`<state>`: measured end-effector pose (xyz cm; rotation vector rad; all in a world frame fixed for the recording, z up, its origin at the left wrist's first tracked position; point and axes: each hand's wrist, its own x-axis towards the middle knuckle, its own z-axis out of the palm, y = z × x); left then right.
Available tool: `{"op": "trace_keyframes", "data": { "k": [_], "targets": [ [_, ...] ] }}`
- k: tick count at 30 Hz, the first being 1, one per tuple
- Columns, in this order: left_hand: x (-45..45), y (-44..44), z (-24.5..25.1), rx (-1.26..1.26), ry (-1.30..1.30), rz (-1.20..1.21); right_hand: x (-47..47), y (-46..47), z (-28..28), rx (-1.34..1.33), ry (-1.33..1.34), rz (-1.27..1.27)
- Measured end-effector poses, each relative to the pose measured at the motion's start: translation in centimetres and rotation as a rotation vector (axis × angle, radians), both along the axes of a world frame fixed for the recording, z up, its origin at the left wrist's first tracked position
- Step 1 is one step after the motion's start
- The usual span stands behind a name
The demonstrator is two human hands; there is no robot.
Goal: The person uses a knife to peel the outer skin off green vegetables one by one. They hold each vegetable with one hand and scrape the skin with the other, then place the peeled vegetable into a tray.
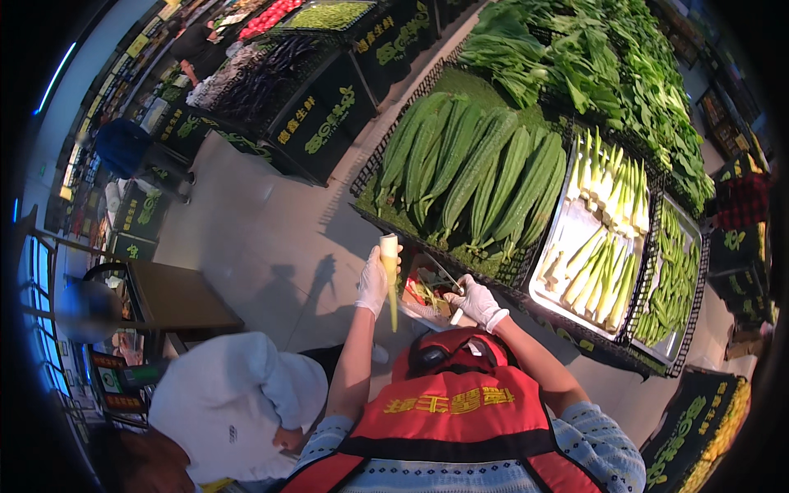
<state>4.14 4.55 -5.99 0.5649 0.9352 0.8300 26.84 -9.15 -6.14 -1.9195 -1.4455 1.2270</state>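
My gloved left hand (373, 281) is wrapped around a water bamboo shoot (389, 256), its thick pale cut end up and its thin yellow-green tip pointing down towards me. In my gloved right hand (478, 303) is a knife (445, 273), its thin blade angled up and to the left, apart from the shoot. Below the hands stands an open box (410, 302) holding peelings and red and green scraps, partly hidden by my right hand. More water bamboo shoots (601, 265) lie in two rows on a shiny metal tray (548, 286) to the right.
Ridged luffa gourds (474, 166) lie on a green mat in the display ahead. Leafy greens (573, 55) lie beyond, and green pods (669, 277) fill a tray at right. A person in a white top (228, 407) stands close on my left. A dark-clothed person (126, 151) is farther off.
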Motion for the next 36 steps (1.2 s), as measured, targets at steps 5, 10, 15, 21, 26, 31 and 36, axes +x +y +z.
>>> {"op": "trace_keyframes", "data": {
  "k": [5,10,15,21,26,31,36],
  "targets": [
    [0.5,0.8,3.7,0.049,-0.345,0.144,-1.0,1.1,4.6,0.015,0.490,-0.155],
    [1.1,0.8,5.1,0.003,-0.392,0.190,-2.0,1.4,8.1,0.115,0.562,-0.106],
    [1.3,0.5,4.3,-0.012,-0.270,0.291,-2.6,1.2,9.3,0.262,0.312,-0.060],
    [1.7,0.0,4.5,0.031,-0.318,0.310,-3.1,1.2,8.9,0.275,0.244,0.001],
    [1.8,-0.3,4.2,0.032,-0.263,0.338,-3.3,1.5,9.6,0.338,0.190,0.030],
    [1.9,-0.1,3.6,0.013,-0.212,0.445,-3.0,1.7,10.3,0.281,0.210,0.074],
    [1.3,0.1,4.4,0.036,-0.171,0.548,-1.4,1.0,10.2,0.207,0.100,0.241]
  ]
}}
